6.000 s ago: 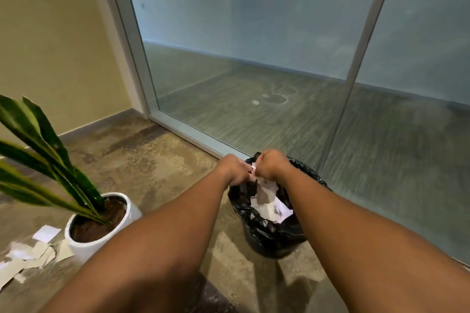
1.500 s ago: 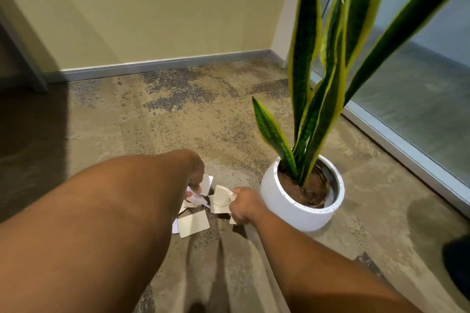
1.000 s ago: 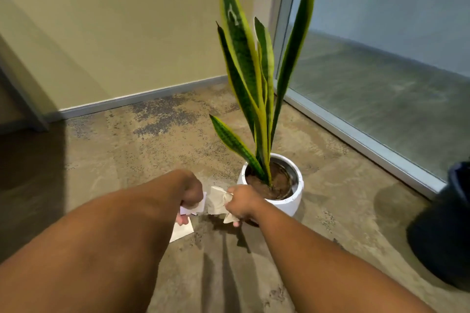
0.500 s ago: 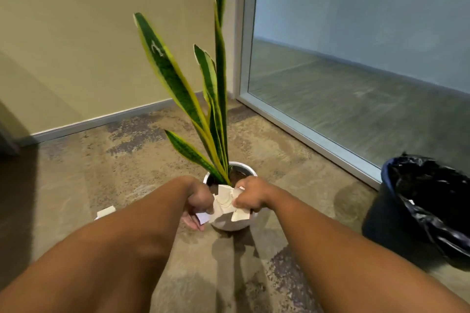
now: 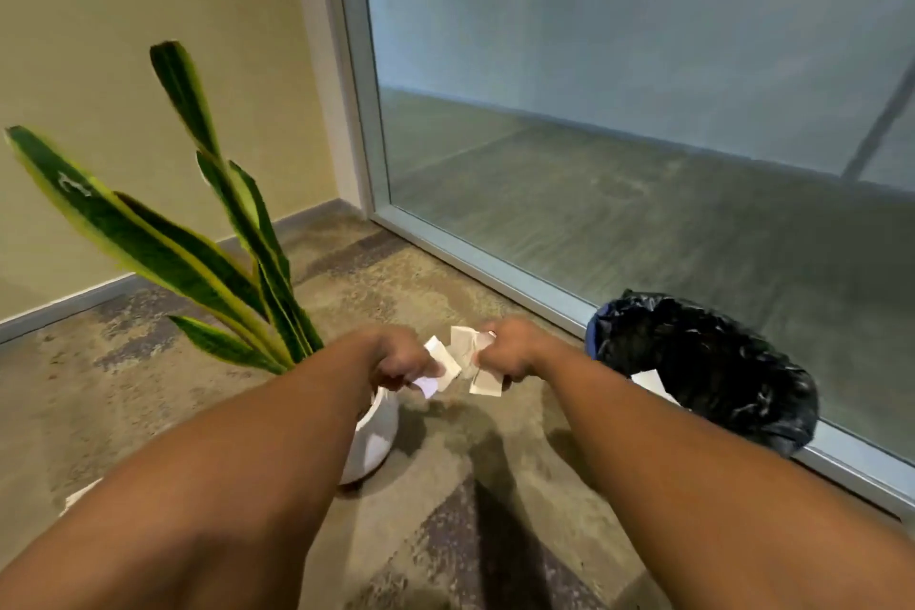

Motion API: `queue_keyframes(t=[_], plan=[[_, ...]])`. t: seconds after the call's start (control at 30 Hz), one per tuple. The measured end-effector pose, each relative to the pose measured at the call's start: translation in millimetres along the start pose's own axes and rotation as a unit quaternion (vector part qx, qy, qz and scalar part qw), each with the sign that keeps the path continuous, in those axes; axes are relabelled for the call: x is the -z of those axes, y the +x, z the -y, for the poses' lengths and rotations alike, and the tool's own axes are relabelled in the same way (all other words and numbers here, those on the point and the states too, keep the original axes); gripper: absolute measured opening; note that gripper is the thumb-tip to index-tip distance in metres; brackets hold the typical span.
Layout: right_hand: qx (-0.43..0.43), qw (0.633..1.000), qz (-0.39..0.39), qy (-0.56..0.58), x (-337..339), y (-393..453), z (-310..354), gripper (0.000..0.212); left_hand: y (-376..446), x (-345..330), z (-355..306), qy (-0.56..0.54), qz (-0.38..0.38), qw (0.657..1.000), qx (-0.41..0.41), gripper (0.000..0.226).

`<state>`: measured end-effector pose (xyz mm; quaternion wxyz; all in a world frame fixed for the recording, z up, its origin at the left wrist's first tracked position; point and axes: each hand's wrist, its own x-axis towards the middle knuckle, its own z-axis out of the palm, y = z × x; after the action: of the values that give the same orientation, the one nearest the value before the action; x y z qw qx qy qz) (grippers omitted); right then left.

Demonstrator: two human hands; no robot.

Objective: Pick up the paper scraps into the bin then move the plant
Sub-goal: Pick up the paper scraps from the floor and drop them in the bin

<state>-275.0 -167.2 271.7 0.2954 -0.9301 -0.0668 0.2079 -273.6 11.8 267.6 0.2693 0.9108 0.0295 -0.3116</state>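
My left hand (image 5: 398, 359) and my right hand (image 5: 510, 352) are both closed on white paper scraps (image 5: 463, 362), held side by side above the carpet between the plant and the bin. The bin (image 5: 703, 364), lined with a black bag, stands to the right by the glass wall and has white paper inside. The snake plant (image 5: 218, 258) grows from a white pot (image 5: 374, 441) to the left, partly hidden by my left forearm. One loose scrap (image 5: 79, 495) lies on the floor at the far left, mostly covered by my arm.
A frosted glass wall with a metal frame (image 5: 495, 272) runs along the right behind the bin. A beige wall with a grey baseboard (image 5: 59, 307) closes off the left. Patterned carpet (image 5: 445, 485) covers the floor between the pot and the bin.
Both hands lifted scraps from the floor beside the pot and carried them rightward. The view swung right, so the bin has come closer and the plant has shifted left.
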Motion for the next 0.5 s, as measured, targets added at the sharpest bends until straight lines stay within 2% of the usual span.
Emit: queue_keyframes(t=[0.07, 0.13, 0.2, 0.3, 0.5], plan=[[-0.002, 0.999, -0.034, 0.012, 20.2, -2.9, -17.4, 0.033, 4.0, -2.5, -31.5, -0.022, -0.018, 0.999, -0.029, 0.023], [-0.007, 0.997, -0.077, 0.013, 38.4, -6.2, -36.0, 0.023, 11.6, -6.5, -62.2, -0.025, -0.032, 0.998, -0.056, 0.028], [-0.019, 0.993, -0.117, 0.004, 55.0, -12.2, -52.9, 0.014, 16.3, -13.7, -93.1, -0.022, -0.04, 0.995, -0.088, 0.02], [-0.04, 0.985, -0.166, -0.002, 77.3, -22.6, -75.2, 0.022, 24.8, -24.5, -133.2, -0.018, -0.056, 0.991, -0.118, 0.011], [-0.114, 0.964, -0.241, -0.011, 115.3, -43.5, -117.0, 0.031, 36.4, -52.0, -198.2, -0.052, -0.072, 0.987, -0.136, 0.023]])
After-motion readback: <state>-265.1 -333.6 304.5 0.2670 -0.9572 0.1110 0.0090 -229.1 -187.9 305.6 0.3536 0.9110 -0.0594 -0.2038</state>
